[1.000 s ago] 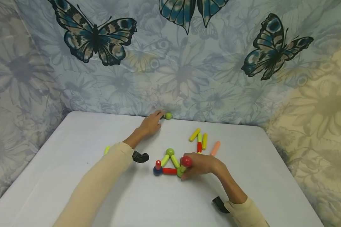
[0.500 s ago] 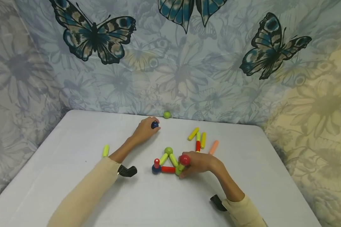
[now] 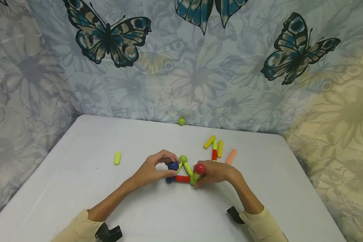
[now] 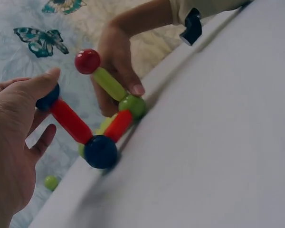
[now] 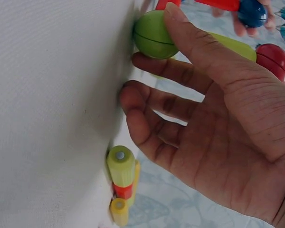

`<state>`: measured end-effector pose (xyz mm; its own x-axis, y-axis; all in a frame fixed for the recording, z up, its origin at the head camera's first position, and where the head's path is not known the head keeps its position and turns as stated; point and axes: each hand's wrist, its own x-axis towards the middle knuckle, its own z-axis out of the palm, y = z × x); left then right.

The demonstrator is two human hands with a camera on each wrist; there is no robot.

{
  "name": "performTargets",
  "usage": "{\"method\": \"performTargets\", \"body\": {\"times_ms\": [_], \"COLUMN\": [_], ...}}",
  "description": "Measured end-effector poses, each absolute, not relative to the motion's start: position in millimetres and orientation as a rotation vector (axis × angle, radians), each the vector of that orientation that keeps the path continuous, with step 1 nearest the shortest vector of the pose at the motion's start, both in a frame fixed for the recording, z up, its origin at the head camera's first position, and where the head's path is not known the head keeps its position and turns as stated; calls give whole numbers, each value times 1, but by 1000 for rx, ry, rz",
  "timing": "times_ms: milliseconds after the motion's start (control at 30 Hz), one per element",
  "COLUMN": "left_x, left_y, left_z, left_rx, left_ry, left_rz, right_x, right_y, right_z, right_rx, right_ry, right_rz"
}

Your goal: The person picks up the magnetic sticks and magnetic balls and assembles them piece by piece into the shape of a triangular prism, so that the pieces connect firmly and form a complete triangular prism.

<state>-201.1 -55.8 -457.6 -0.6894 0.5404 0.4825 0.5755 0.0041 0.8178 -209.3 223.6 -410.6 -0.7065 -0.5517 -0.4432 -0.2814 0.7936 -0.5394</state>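
Left hand (image 3: 151, 171) back from far desk edge, now at rod-and-ball structure (image 3: 184, 171), dark blue ball carried along. White desk (image 3: 78, 188) under everything; structure at centre. Left hand fingers pinching dark blue plastic ball (image 3: 173, 165) atop upright red rod (image 4: 70, 121). Right hand (image 3: 214, 172) gripping green rod (image 4: 109, 83) under glossy red ball (image 3: 200, 168). Loose yellow-green rod (image 3: 117, 158) lying well left.

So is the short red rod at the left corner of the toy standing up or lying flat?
Standing, tilted: the red rod rises from the lower blue ball on the table to a blue ball pinched by the left hand.
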Motion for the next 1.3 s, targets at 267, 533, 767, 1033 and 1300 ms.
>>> {"method": "performTargets", "body": {"times_ms": [267, 533, 767, 1033, 1300], "left_x": [-204, -211, -210, -211, -212], "left_y": [-55, -57, -56, -57, -59], "left_z": [-481, -512, -516, -515, -517], "left_rx": [-1243, -1236, -1193, -1166, -1182], "left_ry": [-2270, -2309, -2288, -2341, -2333], "left_rz": [-1918, -1830, -1833, -1741, -1732], "right_x": [-211, -209, -214, -228, -230], "right_y": [226, 223, 236, 268, 260], "right_z": [-413, -414, -407, -401, -414], "right_rx": [-618, -587, -691, -541, -320], "right_ry": [2368, 2371, 2385, 2788, 2722], "right_rz": [-595, -604, -592, -584, -407]}}
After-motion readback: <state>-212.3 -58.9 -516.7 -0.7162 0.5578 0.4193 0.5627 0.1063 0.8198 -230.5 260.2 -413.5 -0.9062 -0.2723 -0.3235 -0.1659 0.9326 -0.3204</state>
